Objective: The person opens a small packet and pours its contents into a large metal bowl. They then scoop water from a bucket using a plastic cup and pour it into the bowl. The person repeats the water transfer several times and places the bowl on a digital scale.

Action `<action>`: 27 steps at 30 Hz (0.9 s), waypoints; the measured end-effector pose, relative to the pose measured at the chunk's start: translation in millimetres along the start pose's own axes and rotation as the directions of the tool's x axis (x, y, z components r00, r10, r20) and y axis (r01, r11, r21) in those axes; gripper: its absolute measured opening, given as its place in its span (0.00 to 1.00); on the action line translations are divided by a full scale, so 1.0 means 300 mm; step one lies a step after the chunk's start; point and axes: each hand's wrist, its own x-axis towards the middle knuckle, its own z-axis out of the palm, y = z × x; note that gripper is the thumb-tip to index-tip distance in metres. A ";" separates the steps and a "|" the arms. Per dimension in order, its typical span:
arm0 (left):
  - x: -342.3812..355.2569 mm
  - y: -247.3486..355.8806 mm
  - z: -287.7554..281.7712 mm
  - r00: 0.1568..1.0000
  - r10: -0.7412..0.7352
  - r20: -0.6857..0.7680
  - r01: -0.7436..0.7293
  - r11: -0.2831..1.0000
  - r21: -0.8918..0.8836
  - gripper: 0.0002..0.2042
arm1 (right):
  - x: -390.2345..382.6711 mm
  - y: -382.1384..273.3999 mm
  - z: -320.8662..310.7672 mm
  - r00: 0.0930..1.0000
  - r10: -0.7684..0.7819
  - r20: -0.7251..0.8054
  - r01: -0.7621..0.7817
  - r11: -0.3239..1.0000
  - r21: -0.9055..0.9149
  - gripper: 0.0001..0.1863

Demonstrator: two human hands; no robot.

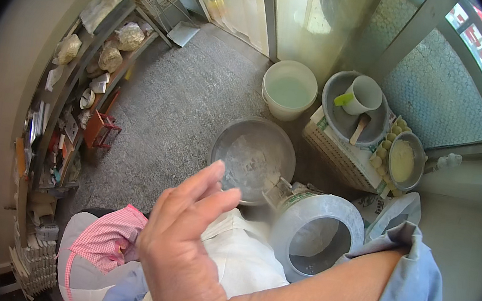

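Note:
My right hand (186, 241) is raised in front of me, the bare forearm coming in from the lower right below a rolled blue-grey sleeve (411, 289). Its fingers are loosely bent and partly apart, with nothing visible between them. Beyond the fingertips, a wide metal basin (255, 137) with white powdery residue stands on the floor. To the right of the hand is a round, pale container (350, 220) with a wide opening and whitish residue inside. White cloth (247, 242) covers my lap, and a pink checked cloth (111, 234) lies at its left. My left hand is out of view.
A white bucket (288, 90) of cloudy liquid stands behind the basin. A crate (338, 154) holds a large bowl (333, 117) with a white mug (364, 95) in it. Beside it, a bowl of yellowish contents (402, 161) rests on egg trays (384, 151). Cluttered shelves (69, 91) line the left wall.

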 end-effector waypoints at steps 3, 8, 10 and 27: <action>-0.082 0.038 0.036 0.996 -0.055 0.068 0.043 0.985 0.165 0.25 | 0.012 0.066 0.054 0.999 -0.017 0.029 0.016 0.998 0.054 0.15; -0.027 0.085 0.018 0.999 -0.004 0.050 -0.003 0.989 0.146 0.33 | 0.049 0.170 0.368 0.992 0.049 0.114 -0.093 0.901 0.423 0.07; 0.017 0.044 0.015 0.997 0.077 0.010 -0.077 0.996 -0.042 0.35 | 0.117 0.285 0.644 0.989 0.056 -0.139 0.072 0.631 0.772 0.04; -0.095 -0.065 -0.134 0.996 -0.016 -0.087 0.008 0.995 -0.098 0.33 | 0.468 0.195 1.944 0.557 0.122 0.822 0.319 -0.945 -0.076 0.21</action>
